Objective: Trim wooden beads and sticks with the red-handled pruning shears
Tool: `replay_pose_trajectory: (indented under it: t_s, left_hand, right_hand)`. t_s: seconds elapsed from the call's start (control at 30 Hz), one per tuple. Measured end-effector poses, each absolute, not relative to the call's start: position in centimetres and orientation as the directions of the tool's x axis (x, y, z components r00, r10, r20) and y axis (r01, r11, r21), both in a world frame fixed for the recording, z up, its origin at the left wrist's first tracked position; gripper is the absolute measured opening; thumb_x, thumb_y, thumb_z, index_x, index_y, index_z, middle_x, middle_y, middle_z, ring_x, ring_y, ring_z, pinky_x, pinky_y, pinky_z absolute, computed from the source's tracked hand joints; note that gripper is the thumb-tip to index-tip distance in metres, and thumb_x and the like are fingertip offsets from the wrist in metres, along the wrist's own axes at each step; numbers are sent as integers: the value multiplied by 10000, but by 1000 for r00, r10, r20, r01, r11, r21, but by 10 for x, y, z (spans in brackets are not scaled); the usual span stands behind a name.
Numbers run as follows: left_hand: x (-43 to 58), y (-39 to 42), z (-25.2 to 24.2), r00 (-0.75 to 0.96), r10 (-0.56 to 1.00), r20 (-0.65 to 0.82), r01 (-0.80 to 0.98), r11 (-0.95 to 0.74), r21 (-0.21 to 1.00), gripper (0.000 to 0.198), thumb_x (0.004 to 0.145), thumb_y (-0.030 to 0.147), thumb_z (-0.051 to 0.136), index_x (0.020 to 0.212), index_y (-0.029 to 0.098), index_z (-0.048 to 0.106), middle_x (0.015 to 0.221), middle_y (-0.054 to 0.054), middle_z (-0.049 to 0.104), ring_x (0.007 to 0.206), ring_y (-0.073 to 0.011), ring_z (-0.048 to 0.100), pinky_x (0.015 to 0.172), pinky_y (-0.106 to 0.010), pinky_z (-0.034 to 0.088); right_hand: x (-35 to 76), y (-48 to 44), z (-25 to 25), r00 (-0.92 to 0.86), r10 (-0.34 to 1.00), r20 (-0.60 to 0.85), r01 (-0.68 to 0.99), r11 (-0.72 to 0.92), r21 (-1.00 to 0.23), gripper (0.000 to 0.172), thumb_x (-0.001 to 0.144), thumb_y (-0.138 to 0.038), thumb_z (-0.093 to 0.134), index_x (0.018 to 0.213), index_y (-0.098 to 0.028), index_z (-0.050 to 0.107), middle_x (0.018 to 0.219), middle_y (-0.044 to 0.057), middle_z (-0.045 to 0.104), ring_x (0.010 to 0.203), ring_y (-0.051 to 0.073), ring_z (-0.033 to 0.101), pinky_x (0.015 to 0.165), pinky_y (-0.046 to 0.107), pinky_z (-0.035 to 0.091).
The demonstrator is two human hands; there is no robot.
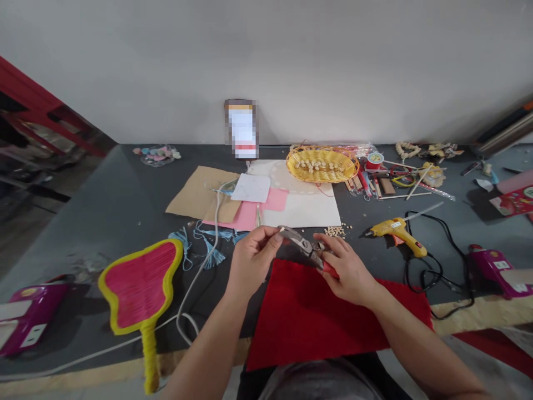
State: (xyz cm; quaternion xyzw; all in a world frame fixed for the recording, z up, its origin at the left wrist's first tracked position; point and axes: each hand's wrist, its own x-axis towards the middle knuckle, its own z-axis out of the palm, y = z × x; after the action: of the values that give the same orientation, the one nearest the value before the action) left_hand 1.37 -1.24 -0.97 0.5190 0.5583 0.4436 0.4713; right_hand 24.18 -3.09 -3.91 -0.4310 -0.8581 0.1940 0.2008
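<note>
My right hand [347, 272] is wrapped round the red handles of a pair of pruning shears [300, 242], whose metal blades point up and to the left. At the blade tips, my left hand [254, 258] is closed in a pinch on a small pale piece [282, 229], mostly covered by the fingers. Both hands are above the near edge of a red felt sheet [328, 316]. Just beyond the shears, a scatter of small wooden beads [333, 230] lies on the dark table.
A yellow basket [291, 166] holds more beads. To the right lie a yellow glue gun [393, 230] and its black cord. A pink fan with yellow edging [141, 283], blue tassels [213, 255] and a white cable [195, 289] are on the left. A phone [241, 129] leans on the wall.
</note>
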Motion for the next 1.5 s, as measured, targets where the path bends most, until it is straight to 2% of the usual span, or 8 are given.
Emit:
replay_pose_trajectory:
  t_s: [0.2, 0.4, 0.6, 0.8, 1.03, 1.1, 1.27, 1.5]
  left_hand:
    - [15, -13, -10, 5, 998, -59, 156, 57, 986, 198, 847, 344, 609, 813, 164, 683, 693, -9, 649, 595, -110, 506, 518, -196, 358]
    - [16, -13, -12, 12, 999, -44, 112, 42, 993, 171, 832, 322, 634, 822, 162, 692, 761, -18, 686, 677, -128, 554, 625, -211, 413]
    - [16, -13, -11, 23, 999, -38, 127, 35, 991, 182, 833, 331, 630, 813, 160, 689, 773, -27, 691, 692, -139, 563, 636, -223, 414]
    - [16, -14, -8, 4, 999, -42, 195, 40, 980, 197, 829, 341, 623, 782, 160, 685, 695, -9, 650, 630, -130, 524, 589, -219, 378]
    - [17, -15, -6, -17, 1000, -19, 298, 23, 954, 210, 826, 328, 605, 718, 161, 673, 575, 16, 568, 536, -117, 451, 520, -216, 329]
    - [16, -15, -6, -19, 1000, -9, 301, 14, 953, 208, 829, 322, 598, 714, 161, 666, 558, 20, 545, 525, -114, 432, 510, -216, 320]
    - [14, -14, -9, 30, 999, -45, 213, 38, 976, 215, 844, 325, 585, 733, 160, 667, 642, -14, 630, 545, -113, 467, 503, -214, 319]
    - [13, -10, -11, 148, 949, -280, -108, 297, 949, 267, 736, 388, 691, 671, 151, 587, 539, -16, 624, 382, -42, 252, 393, -201, 157]
  right_hand:
    - [240, -32, -39, -559, 811, 175, 644, 557, -524, 316, 776, -82, 565, 1069, -197, 588, 1418, 134, 443, 1222, 324, 463, 983, 546, 443]
    - [239, -33, -39, -572, 794, 204, 591, 572, -568, 280, 796, -83, 563, 1054, -190, 578, 1399, 145, 463, 1247, 298, 466, 1015, 502, 439]
    - [238, -32, -37, -568, 792, 223, 560, 570, -601, 257, 804, -91, 549, 1036, -197, 579, 1351, 153, 513, 1229, 283, 505, 1003, 482, 464]
    - [237, -34, -37, -570, 788, 230, 552, 576, -603, 298, 780, -83, 544, 1056, -185, 594, 1248, 156, 565, 1155, 274, 558, 963, 441, 501]
    - [235, -40, -37, -528, 826, 196, 603, 527, -599, 240, 776, -90, 527, 980, -189, 604, 1040, 115, 606, 910, 235, 618, 793, 371, 553]
    - [235, -40, -39, -532, 827, 183, 605, 523, -600, 236, 778, -88, 529, 979, -187, 604, 1051, 119, 595, 926, 238, 607, 813, 376, 547]
    - [237, -34, -40, -577, 797, 179, 570, 550, -610, 291, 798, -105, 559, 1073, -193, 588, 1218, 146, 552, 1124, 271, 548, 961, 430, 491]
    - [241, -29, -36, -627, 749, 214, 541, 617, -571, 227, 771, -71, 549, 958, -190, 599, 1229, 157, 552, 1147, 282, 538, 973, 480, 473]
